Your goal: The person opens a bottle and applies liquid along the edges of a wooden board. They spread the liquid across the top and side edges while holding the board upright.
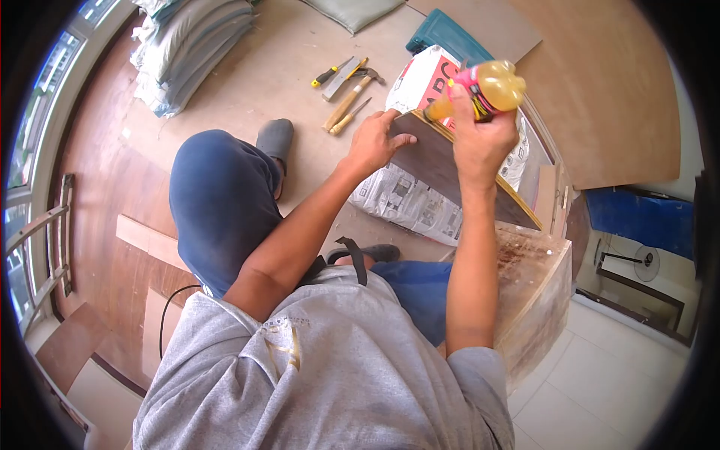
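Note:
My right hand point(484, 146) is wrapped round a plastic bottle point(499, 85) with a pink label and yellowish contents. The bottle is tilted, its neck pointing left and down at the top edge of a dark board point(435, 161). That edge is light brown, and the neck is at or very near its left end. My left hand point(373, 141) rests on the board's left corner, thumb apart from the fingers. Beneath the board lies a printed white sack point(409, 202); another sack point(416, 79) with red print is behind it.
A hammer point(351, 101), a screwdriver point(325, 77) and other hand tools lie on the floor ahead. Stacked sacks point(196, 49) stand at the upper left, a teal case point(450, 36) at the top. A wooden box point(525, 292) is beside my right arm. A ladder point(56, 247) is at far left.

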`<state>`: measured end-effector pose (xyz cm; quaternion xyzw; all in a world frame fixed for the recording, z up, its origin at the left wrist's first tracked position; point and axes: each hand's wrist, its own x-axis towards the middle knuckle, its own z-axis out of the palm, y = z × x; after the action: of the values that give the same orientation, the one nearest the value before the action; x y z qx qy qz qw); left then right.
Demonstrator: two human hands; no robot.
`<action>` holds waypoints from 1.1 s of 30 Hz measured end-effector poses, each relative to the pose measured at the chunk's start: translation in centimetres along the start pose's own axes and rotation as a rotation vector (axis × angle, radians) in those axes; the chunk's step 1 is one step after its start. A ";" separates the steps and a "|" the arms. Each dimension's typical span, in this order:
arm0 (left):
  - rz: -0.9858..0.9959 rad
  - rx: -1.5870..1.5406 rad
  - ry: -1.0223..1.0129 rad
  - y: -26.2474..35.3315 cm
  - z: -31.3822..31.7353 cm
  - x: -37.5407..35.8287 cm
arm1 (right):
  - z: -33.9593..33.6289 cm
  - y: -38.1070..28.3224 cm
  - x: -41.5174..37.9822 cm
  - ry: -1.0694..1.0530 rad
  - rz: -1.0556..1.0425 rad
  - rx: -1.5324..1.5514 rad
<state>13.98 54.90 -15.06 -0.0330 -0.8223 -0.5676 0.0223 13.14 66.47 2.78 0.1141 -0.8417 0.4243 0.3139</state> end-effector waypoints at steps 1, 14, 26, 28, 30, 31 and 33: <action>0.009 0.018 -0.003 0.0 0.0 0.0 | 0.6 -0.1 0.1 -0.026 -0.051 -0.021; 0.028 0.021 0.028 -0.2 0.3 0.2 | 1.1 0.2 0.5 -0.008 -0.073 -0.073; -0.004 0.009 -0.027 -0.6 0.5 0.0 | -2.8 1.2 -0.5 0.071 0.032 -0.116; 0.068 0.032 0.061 -0.8 0.9 0.3 | -1.3 1.5 -0.6 0.072 -0.088 -0.089; 0.047 0.033 0.044 -0.6 0.8 0.1 | 0.0 1.1 -0.3 0.046 -0.081 -0.061; 0.031 0.035 0.031 -0.4 0.6 0.1 | 0.6 0.6 -0.1 0.023 -0.080 -0.030; 0.043 0.056 0.031 -0.6 0.7 0.3 | 1.0 -0.4 0.3 0.032 -0.143 -0.060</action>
<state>13.64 55.34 -15.80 -0.0413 -0.8364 -0.5444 0.0484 12.70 65.49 2.77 0.1576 -0.8385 0.3773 0.3602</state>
